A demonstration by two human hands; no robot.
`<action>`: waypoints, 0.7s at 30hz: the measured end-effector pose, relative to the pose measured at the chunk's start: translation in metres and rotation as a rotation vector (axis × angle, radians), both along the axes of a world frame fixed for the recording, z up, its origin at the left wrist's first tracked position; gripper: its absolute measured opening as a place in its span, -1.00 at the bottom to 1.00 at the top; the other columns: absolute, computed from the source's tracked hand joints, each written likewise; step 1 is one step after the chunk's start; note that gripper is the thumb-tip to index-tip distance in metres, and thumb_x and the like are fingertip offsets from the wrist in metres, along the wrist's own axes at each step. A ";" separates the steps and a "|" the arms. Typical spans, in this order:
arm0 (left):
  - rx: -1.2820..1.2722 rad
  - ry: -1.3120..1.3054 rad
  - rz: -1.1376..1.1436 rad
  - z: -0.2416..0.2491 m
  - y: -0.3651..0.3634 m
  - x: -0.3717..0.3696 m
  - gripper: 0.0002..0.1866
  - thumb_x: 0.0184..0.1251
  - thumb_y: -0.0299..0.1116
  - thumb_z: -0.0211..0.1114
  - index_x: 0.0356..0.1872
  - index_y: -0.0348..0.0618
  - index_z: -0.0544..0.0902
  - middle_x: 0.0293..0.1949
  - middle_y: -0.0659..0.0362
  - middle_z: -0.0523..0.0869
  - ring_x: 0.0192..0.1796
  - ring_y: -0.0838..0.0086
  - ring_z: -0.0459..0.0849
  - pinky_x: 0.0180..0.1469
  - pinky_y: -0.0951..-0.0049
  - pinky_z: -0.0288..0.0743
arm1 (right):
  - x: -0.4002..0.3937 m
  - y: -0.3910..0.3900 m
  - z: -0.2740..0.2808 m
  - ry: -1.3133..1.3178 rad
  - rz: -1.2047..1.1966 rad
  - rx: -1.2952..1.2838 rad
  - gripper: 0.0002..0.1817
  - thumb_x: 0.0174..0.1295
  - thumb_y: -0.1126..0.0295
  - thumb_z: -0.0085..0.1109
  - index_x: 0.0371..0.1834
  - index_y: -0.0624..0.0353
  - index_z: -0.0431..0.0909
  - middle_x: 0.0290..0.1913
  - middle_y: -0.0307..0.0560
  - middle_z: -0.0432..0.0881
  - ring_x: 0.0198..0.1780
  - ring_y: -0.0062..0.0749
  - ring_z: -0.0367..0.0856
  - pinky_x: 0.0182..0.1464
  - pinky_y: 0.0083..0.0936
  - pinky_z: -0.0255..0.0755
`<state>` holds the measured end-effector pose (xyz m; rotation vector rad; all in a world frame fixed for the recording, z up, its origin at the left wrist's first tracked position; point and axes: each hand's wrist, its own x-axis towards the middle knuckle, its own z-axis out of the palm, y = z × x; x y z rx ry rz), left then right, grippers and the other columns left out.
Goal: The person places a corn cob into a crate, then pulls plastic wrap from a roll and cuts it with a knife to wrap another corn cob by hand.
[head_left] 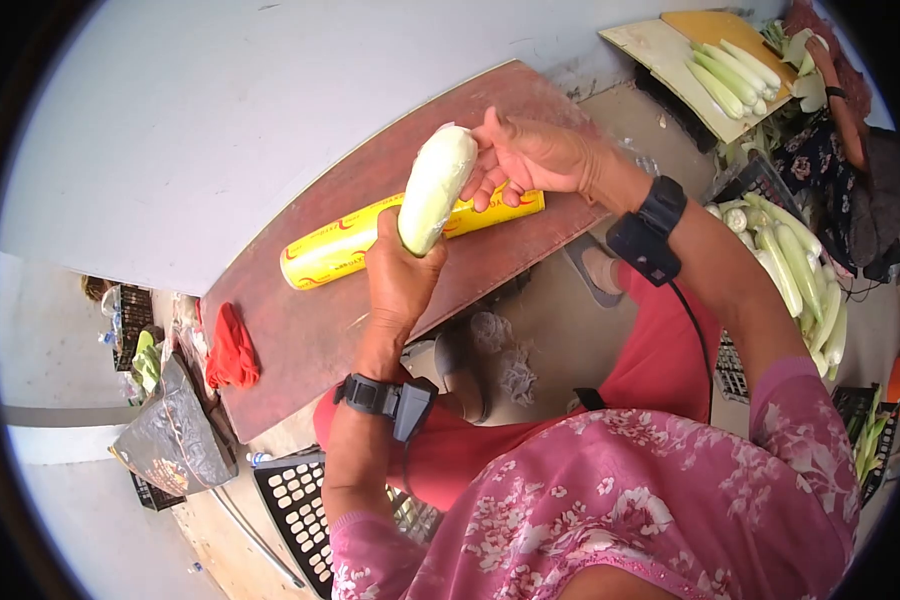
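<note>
My left hand [402, 275] grips the lower end of a pale green ear of corn [436, 185] wrapped in clear film, held upright above a brown wooden board [310, 320]. My right hand [526, 157] touches the upper end of the corn with its fingertips. A yellow roll of cling film [335, 250] lies on the board just behind the corn. Both wrists wear black bands with small devices.
A red cloth [232, 350] lies on the board's left end. A crate of several wrapped ears of corn [795, 270] stands to the right. More corn lies on a tray [670, 50] at top right, beside another person [845, 110]. A black crate [295, 505] sits below.
</note>
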<state>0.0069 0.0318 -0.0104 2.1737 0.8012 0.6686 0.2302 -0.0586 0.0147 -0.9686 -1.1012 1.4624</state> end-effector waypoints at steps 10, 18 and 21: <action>0.041 -0.092 -0.029 0.011 -0.005 0.011 -0.55 0.07 -0.43 0.42 -0.02 -0.25 0.46 -0.21 -0.12 0.70 -0.16 0.10 0.72 -0.10 0.26 0.55 | -0.025 -0.005 0.020 -0.293 -0.339 0.201 -0.42 0.19 0.01 0.33 0.01 0.32 0.48 -0.36 -0.21 0.56 -0.47 -0.69 0.45 -0.44 -0.72 0.39; -0.082 -0.140 -0.166 0.006 -0.003 0.006 -0.52 0.04 -0.40 0.46 -0.02 -0.27 0.46 -0.25 0.04 0.67 -0.20 0.35 0.64 -0.07 0.40 0.51 | -0.018 -0.012 0.026 -0.427 -0.379 0.173 -0.47 0.35 -0.05 0.09 -0.11 0.32 0.58 -0.50 -0.24 0.56 -0.57 -0.74 0.42 -0.50 -0.72 0.35; -0.098 -0.224 -0.268 -0.001 0.002 0.005 -0.48 0.03 -0.36 0.49 0.00 -0.27 0.46 -0.30 0.13 0.64 -0.27 0.41 0.61 -0.16 0.44 0.51 | -0.017 -0.013 0.025 -0.473 -0.371 0.178 -0.42 0.37 -0.10 0.01 -0.12 0.31 0.59 -0.51 -0.23 0.56 -0.57 -0.74 0.43 -0.50 -0.72 0.35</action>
